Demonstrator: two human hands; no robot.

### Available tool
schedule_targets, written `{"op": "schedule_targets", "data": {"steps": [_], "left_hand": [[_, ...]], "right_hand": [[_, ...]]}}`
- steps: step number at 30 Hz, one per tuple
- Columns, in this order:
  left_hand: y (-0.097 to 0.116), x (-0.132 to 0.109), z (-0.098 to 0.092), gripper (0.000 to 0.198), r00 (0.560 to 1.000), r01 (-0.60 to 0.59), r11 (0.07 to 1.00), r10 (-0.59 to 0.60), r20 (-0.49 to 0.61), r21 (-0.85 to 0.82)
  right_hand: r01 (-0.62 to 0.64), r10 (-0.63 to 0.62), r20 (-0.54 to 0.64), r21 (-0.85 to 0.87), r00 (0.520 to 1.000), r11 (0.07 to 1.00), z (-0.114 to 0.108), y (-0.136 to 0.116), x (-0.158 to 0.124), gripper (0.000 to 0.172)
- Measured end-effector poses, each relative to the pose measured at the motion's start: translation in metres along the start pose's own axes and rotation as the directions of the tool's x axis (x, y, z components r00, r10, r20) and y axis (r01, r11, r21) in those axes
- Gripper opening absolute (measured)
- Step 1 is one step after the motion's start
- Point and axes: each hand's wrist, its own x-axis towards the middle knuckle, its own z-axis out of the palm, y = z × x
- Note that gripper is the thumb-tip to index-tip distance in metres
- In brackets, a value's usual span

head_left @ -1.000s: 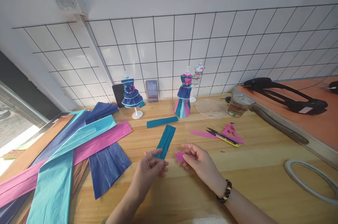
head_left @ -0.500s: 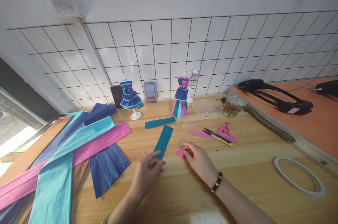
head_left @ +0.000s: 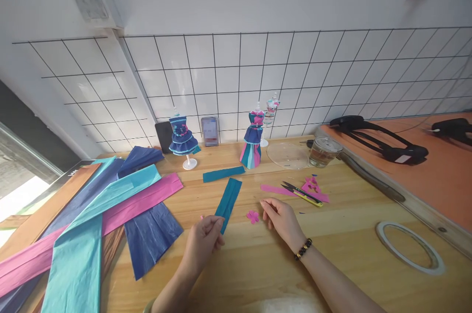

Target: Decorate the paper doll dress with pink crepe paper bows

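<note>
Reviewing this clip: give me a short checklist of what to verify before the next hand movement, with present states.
1. Flower on the table, clear of the right hand: ok, a gap shows.
2. Left hand off the nearer teal strip: cannot tell; they overlap in view.
3. Snips clear of pink paper: not ok, they lie across it.
4. Glass upright: ok.
5. Tape roll clear of both hands: ok, far right.

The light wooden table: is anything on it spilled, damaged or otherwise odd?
Nothing looks spilled; the clear round cup stands upright. The pink paper scrap beside the black-and-yellow snips looks odd: holes break it up, probably from cutting.
</note>
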Motion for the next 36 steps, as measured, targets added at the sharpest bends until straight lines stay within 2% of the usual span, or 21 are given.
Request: {"op": "schedule_targets", "data": {"steps": [4,8,17,26,36], "left_hand": [[0.001,0.001,-0.003,0.041,0.998,-0.044,0.993,0.048,-0.041,0.111],[-0.001,0.002,-0.005,0.043,0.993,-0.098,0.985,0.107,-0.055,0.145],[-0.006,0.003,-0.005,0.046,0.99,-0.117,0.984,0.126,-0.057,0.132],[-0.006,0.005,-0.008,0.047,0.99,-0.126,0.981,0.135,-0.052,0.147],[-0.006,0.007,-0.008,0.051,0.994,-0.083,0.991,0.09,-0.065,0.105]], "right_hand": [[-0.038,0.038,-0.016,-0.003,0.999,0.999,0.002,0.001,0.0,0.043],[-0.059,0.059,-0.033,-0.008,0.998,0.998,0.003,0.002,-0.002,0.046],[-0.024,0.024,-0.006,-0.004,1.0,1.0,0.002,-0.006,-0.004,0.042],[-0.044,0.045,-0.071,0.019,0.996,0.999,0.003,-0.007,-0.004,0.049],[-0.07,0.069,0.014,0.07,0.998,0.995,-0.007,-0.011,0.001,0.045]]}}
